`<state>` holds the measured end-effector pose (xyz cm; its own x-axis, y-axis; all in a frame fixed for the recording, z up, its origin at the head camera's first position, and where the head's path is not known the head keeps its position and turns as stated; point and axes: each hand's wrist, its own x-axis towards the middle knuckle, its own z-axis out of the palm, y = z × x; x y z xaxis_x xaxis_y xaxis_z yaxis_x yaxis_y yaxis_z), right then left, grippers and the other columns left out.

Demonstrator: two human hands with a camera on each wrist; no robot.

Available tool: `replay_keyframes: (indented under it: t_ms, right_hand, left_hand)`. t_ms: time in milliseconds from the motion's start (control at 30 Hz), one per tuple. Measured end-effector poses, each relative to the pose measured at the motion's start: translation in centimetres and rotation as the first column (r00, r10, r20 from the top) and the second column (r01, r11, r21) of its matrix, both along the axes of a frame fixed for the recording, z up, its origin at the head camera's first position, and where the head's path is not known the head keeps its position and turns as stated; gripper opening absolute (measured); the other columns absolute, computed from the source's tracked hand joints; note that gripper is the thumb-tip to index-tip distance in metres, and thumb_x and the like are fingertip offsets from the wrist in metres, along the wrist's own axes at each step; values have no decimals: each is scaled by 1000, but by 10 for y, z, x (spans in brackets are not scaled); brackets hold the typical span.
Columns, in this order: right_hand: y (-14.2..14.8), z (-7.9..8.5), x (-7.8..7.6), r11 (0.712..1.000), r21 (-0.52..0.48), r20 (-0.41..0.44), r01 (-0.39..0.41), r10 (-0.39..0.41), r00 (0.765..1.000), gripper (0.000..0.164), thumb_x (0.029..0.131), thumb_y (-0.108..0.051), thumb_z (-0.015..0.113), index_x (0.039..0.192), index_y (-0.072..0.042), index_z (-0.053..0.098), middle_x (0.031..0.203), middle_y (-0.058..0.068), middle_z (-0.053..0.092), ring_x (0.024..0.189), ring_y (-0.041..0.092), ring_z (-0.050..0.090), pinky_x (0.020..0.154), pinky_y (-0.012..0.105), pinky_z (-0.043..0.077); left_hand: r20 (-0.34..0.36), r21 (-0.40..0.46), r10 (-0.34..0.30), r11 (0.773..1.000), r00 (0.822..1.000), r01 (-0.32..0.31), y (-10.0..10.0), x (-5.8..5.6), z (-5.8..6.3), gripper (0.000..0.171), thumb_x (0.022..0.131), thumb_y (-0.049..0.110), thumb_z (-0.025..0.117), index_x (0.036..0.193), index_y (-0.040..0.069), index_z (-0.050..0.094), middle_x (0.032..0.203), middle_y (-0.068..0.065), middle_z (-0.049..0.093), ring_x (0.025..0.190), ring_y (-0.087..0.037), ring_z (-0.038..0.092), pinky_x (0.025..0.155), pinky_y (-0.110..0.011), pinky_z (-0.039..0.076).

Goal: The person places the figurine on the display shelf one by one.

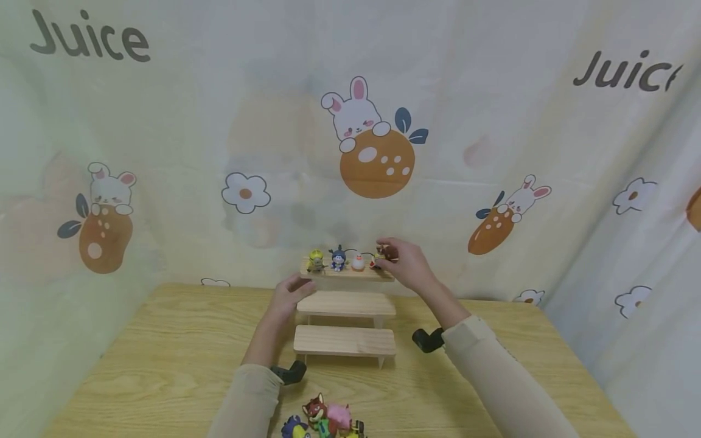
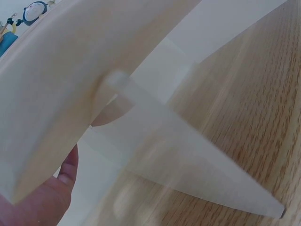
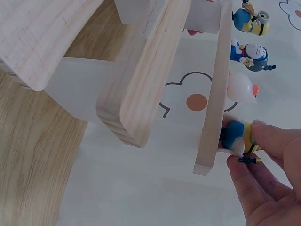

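My right hand [image 1: 411,264] pinches a small minion figurine [image 3: 240,135] with blue overalls between thumb and fingers, at the right end of the top shelf [image 1: 350,276]. The figurine's base is at the board. Left of it on that shelf stand a white round figurine [image 1: 358,263], a blue figurine with a dark hat [image 1: 338,260] and a minion with a yellow helmet [image 1: 315,261]. My left hand [image 1: 287,297] grips the stand at the left end of the top shelf; part of it [image 2: 44,202] is hidden behind the board in the left wrist view.
Two lower wooden shelves, the middle board [image 1: 346,303] and the bottom board [image 1: 345,339], step down toward me on pale legs. Several figurines, among them a fox [image 1: 316,410] and a pink one [image 1: 339,415], lie at the table's front. A printed curtain [image 1: 186,243] hangs behind.
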<state>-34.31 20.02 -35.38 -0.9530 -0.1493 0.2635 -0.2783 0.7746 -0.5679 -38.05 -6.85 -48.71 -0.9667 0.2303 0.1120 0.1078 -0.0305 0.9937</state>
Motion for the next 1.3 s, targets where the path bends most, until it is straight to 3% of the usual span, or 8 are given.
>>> replay_keyframes:
  t_ms: [133,333,600,800,967,1100,1200,1300]
  right_hand:
    - [0,1,1,1000,3,0,7,-7,1000,46,88,-18,68,131,-8,55,112,15,67,104,29,64,84,41,55]
    - [0,0,2,1000,3,8,9,-9,1000,48,88,-18,68,132,-8,53,113,15,66,105,29,64,85,42,55]
    - [3,-1,1,1000,-8,15,15,-15,1000,54,87,-20,69,135,-9,49,112,15,65,105,30,64,87,43,55]
    - [10,-2,5,995,-99,2,22,-22,1000,63,85,-24,72,140,-12,43,114,15,62,108,31,62,91,43,53]
    - [19,-11,21,964,-264,0,41,-42,999,63,85,-24,72,140,-12,44,120,18,57,111,32,60,94,43,52]
    - [25,-23,40,918,-393,-4,54,-60,998,59,86,-20,71,138,-10,45,122,20,55,113,34,58,95,41,52]
    - [25,-33,55,892,-448,-5,56,-65,998,56,86,-18,71,136,-10,47,122,18,54,114,34,56,96,39,51]
    - [20,-44,70,887,-460,-2,46,-53,999,53,86,-19,71,134,-10,50,123,15,55,115,32,56,96,36,51]
  left_hand:
    - [-12,-13,4,1000,1000,-4,0,0,-1,44,90,30,65,127,7,57,130,-18,57,120,-29,53,108,-45,39]
    - [-16,35,-5,999,1000,5,1,-2,-5,39,92,18,63,128,5,57,128,-18,58,118,-27,54,108,-43,39]
    - [-14,40,-14,999,1000,15,0,-2,-5,39,92,17,62,129,7,56,129,-15,58,121,-28,52,109,-44,38]
    - [-9,40,-14,999,1000,14,0,-2,-4,42,92,18,62,131,6,54,130,-16,57,122,-29,52,109,-44,38]
    - [-4,18,1,1000,1000,-1,0,-4,-4,41,91,21,63,128,5,56,130,-19,57,120,-30,52,108,-45,38]
    - [-9,10,-3,1000,1000,3,1,-2,-3,47,89,30,67,128,6,57,130,-20,56,119,-29,53,108,-45,38]
    - [7,19,-34,999,999,34,-1,3,3,51,89,31,66,131,5,54,134,-21,54,123,-30,51,111,-45,36]
    - [12,24,-41,999,999,40,-2,4,5,53,89,32,66,133,6,52,136,-20,52,126,-31,48,112,-45,34]
